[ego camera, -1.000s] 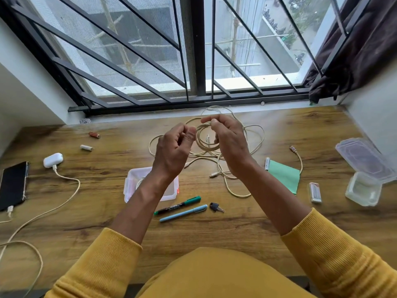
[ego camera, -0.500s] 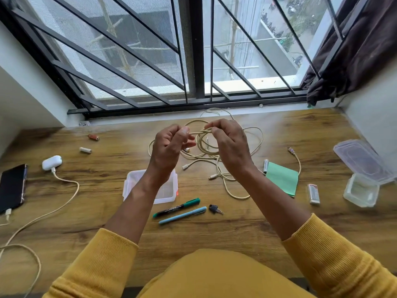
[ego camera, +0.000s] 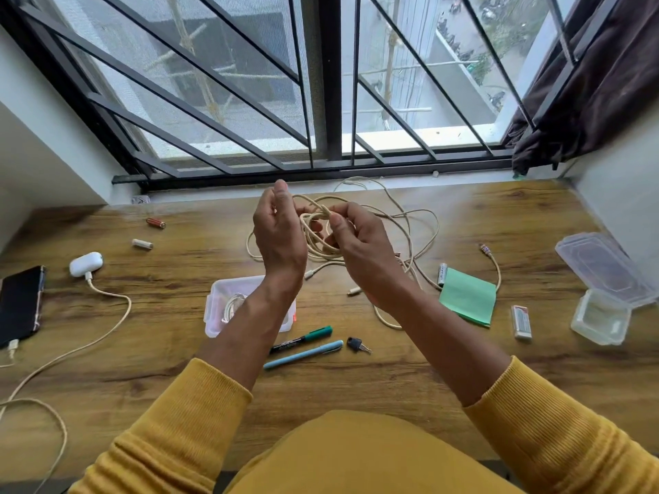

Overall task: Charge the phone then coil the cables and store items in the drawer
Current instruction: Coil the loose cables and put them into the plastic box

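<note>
Head view looked down on a wooden desk (ego camera: 356,386) set against a barred window; both hands were raised above its middle, working a cream cable (ego camera: 424,229). The left hand (ego camera: 280,237) was curled with its fingers closed toward the palm, pinching a strand of that cable near the top of the bundle; the right hand (ego camera: 360,247) was closed round a small coil of several loops, thumb and forefinger nipping the coil's upper edge. The coil stood roughly upright between the two hands, its loops facing the camera; the slack of the cable lay in loose rings on the desk behind and to the right, with one plug end (ego camera: 484,248) pointing away toward the window and another white end (ego camera: 353,291) lying flat near the right wrist. At the far left edge the phone (ego camera: 19,304) lay face up, its long axis running away from the viewer, with a charging cable (ego camera: 107,326) plugged into its near end; a white earbud case (ego camera: 85,264) sat just beside the phone's far corner, also on a cable. Below the left wrist stood a clear plastic box (ego camera: 217,308) holding a coiled white cable; a green marker (ego camera: 303,338), a blue pen (ego camera: 303,354) and a key (ego camera: 357,345) lay near it, the two pens slanting up to the right.
</note>
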Tool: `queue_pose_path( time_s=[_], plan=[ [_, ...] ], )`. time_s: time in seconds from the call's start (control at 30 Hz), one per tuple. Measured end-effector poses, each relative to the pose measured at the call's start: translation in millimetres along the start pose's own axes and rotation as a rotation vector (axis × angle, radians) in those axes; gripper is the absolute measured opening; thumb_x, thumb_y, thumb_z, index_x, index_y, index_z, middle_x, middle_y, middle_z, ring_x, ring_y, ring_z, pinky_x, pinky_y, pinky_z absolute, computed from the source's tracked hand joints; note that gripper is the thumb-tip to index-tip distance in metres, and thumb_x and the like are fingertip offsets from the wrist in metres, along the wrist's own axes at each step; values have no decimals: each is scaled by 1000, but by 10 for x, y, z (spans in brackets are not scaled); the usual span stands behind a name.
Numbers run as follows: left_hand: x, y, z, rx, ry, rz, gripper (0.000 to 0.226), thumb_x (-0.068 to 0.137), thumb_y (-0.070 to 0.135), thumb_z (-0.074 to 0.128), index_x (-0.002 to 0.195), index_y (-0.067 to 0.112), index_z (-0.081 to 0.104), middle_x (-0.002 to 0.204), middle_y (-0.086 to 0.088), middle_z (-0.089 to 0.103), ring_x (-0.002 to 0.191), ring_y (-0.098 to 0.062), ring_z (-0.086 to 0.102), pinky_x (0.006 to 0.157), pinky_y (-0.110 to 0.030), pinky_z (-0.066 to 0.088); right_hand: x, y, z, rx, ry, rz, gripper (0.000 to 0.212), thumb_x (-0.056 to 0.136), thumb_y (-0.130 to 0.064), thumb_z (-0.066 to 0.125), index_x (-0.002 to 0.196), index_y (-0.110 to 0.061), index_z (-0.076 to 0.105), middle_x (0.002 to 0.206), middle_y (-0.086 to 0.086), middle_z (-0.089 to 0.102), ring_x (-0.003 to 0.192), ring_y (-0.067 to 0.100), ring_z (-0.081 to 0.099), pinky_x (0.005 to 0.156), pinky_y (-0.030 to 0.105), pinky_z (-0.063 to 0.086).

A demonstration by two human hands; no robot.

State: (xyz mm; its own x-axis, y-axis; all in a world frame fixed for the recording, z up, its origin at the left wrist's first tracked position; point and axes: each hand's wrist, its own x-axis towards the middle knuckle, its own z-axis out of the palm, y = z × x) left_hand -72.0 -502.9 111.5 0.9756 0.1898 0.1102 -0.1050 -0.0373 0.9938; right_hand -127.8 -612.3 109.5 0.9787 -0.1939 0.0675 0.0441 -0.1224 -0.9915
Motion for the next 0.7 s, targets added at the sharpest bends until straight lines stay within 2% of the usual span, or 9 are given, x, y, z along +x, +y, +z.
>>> queue_pose_path(
  time_s=[0.13,0.23,0.3,0.4,0.47,0.53,0.7],
  plan=[
    [-3,77,-23,-107,-34,-155,44,113,37,41,90,7,61,71,-11,70,54,-23,65,61,-43,59,-9,28,3,-95,88,-84,12,108,-10,54,111,-12,66,107,10,67,85,18,74,72,27,62],
    [-18,82,8,-45,-19,-192,48,110,46,46,75,16,60,65,-1,69,59,-22,67,65,-42,58,-30,62,43,-238,175,-173,12,108,-11,54,111,-15,65,111,6,57,88,19,72,71,25,62],
    [-36,65,49,67,45,-133,48,106,52,50,71,22,56,64,3,69,62,-22,71,69,-46,63,-50,60,88,-272,202,-198,13,108,-10,54,113,-10,65,109,5,55,81,9,71,68,21,60],
    [-59,27,48,248,112,36,45,108,51,50,84,14,60,66,3,69,56,-10,71,63,-45,62,-56,19,118,-172,175,-172,12,108,-6,54,112,-4,64,111,13,58,72,5,74,64,15,57],
    [-53,10,13,301,132,163,43,110,46,51,91,8,58,66,5,68,54,-5,69,59,-42,59,-46,-1,109,-79,124,-134,11,107,-4,54,112,-2,64,106,18,65,73,11,77,66,24,62],
    [-40,7,-24,321,123,292,39,110,42,52,92,8,53,64,8,63,55,-5,68,55,-40,55,-39,-12,92,19,68,-77,11,108,-3,53,112,0,64,100,19,70,77,19,79,72,37,66],
    [6,-5,-87,359,105,507,32,111,36,54,95,9,49,64,8,55,53,-12,65,48,-40,49,-22,-13,54,76,14,-24,12,108,-4,54,113,0,64,87,10,70,81,28,78,80,55,65]
  ],
)
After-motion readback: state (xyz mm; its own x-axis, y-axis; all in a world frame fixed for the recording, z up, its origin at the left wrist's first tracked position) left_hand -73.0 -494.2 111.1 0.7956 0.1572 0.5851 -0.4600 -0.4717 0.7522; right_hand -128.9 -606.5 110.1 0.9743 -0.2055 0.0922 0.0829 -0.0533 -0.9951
